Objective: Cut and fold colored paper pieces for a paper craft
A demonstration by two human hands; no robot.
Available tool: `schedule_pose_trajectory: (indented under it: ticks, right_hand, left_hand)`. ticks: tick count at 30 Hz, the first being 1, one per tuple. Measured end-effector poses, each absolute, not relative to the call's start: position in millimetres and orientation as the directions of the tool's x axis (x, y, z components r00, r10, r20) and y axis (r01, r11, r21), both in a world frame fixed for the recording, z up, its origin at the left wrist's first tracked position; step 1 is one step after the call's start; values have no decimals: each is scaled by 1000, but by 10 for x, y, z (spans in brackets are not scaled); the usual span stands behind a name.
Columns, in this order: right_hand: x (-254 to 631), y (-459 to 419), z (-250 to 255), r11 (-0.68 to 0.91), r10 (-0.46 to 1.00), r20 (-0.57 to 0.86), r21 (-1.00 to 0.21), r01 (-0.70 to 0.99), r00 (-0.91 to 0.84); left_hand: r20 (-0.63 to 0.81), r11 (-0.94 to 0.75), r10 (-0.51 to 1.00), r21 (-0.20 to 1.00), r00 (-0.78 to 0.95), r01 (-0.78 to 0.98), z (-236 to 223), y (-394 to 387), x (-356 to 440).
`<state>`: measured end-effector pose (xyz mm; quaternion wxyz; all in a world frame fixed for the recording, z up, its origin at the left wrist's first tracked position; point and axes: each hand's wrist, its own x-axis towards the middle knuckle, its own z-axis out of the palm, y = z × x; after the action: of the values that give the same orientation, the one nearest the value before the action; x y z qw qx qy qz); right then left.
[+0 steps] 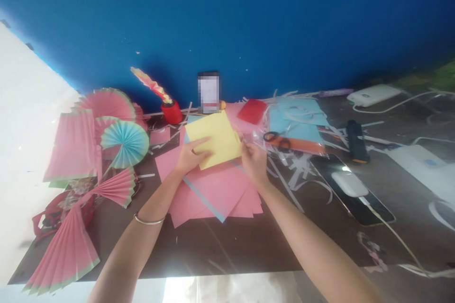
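A sheet of yellow paper (216, 135) is between my hands, above a loose stack of pink paper sheets (209, 194). My left hand (192, 154) grips its left side, with the thumb and a finger laid across the top face. At the right edge, my right hand (254, 161) pinches the yellow paper with thumb and fingertips, where the edge looks slightly curled. A pale blue strip (204, 199) runs diagonally over the pink sheets. Which fingers are under the yellow sheet is hidden.
Pleated pink paper fans (71, 241) and a blue one (124, 144) lie left. A red pot (172, 112) stands behind. Rightward are black-handled scissors (277, 139), white paper strips (298, 170), a phone (373, 208) with a white case on it, and cables. A blue wall (227, 19) bounds the back.
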<state>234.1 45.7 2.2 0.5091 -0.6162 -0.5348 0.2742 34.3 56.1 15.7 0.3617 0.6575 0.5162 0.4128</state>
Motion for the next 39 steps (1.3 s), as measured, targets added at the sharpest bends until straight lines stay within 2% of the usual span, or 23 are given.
schedule_pose_trajectory:
  ticks: [9, 13, 22, 28, 32, 39]
  right_hand:
    - [2357, 480, 39, 104, 968, 134, -984, 143, 214]
    - [2353, 479, 31, 73, 966, 109, -985, 157, 236]
    - [2365, 472, 30, 82, 939, 163, -961, 265, 303]
    - [2386, 487, 65, 63, 936, 45, -997, -43, 350]
    - [2373, 485, 69, 41, 946, -6, -989, -139, 325]
    - [2446, 555, -3, 16, 966, -107, -885, -465, 237]
  left_hand:
    - [154, -186, 981, 917, 117, 353, 163, 548, 340]
    - [148, -181, 982, 918, 118, 352, 162, 552, 341]
    - [133, -172, 982, 916, 131, 363, 175, 548, 321]
    - [166, -177, 984, 907, 63, 383, 170, 564, 273]
    - [164, -183, 983, 896, 81, 405, 187, 548, 305]
    - [190, -194, 981, 897, 48, 396, 162, 563, 288]
